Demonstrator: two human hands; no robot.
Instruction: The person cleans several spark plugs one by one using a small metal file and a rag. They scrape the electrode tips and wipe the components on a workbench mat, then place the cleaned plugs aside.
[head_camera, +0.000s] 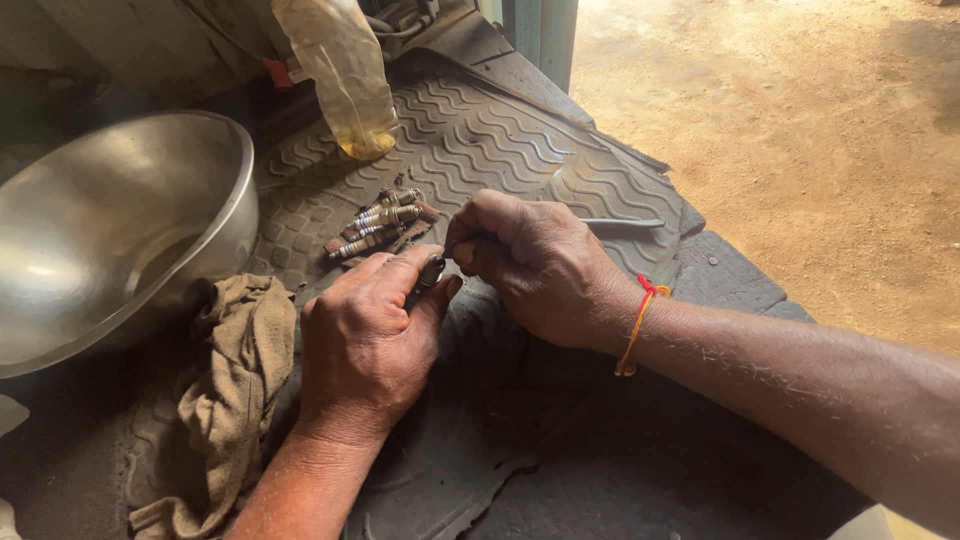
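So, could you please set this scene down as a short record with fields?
left hand: left hand pinches a small dark metal part at the fingertips
right hand: right hand grips a thin metal tool, its tip at the part
surface: black ribbed rubber mat
nearby parts: spark plugs heaped on the mat beyond the hands
left side: steel bowl, brown rag beside it
far edge: plastic bottle with a little yellow liquid
wrist: red and yellow thread on the right wrist

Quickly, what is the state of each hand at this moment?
Left hand: closed, holding a spark plug by its tip end.
Right hand: closed, gripping a thin metal tool against that plug.
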